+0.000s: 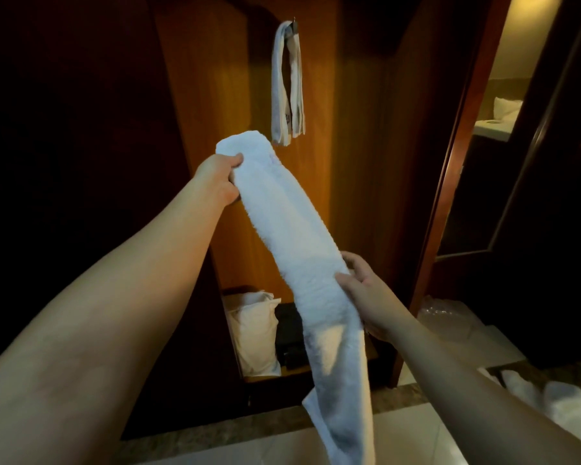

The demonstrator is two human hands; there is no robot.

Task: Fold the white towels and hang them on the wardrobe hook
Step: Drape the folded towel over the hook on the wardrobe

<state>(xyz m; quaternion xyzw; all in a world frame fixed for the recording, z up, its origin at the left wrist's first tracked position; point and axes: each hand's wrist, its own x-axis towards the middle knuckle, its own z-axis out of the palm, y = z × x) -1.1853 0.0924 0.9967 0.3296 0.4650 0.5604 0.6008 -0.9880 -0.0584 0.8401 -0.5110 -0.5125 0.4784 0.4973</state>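
A long white towel [292, 229], folded into a narrow strip, stretches diagonally in front of the open wardrobe. My left hand [220, 177] grips its upper end, thumb on top. My right hand [366, 290] pinches the strip lower down, and the towel's loose tail hangs below it toward the floor. Another white towel [287, 82] hangs folded over the wardrobe hook [295, 24] on the back panel, above and right of my left hand.
A white pillow [257, 333] and a dark box [291, 337] sit on the wardrobe's low shelf. More white cloth [557, 401] lies on the floor at lower right. A dark door frame [450, 182] stands to the right, with a lit room beyond.
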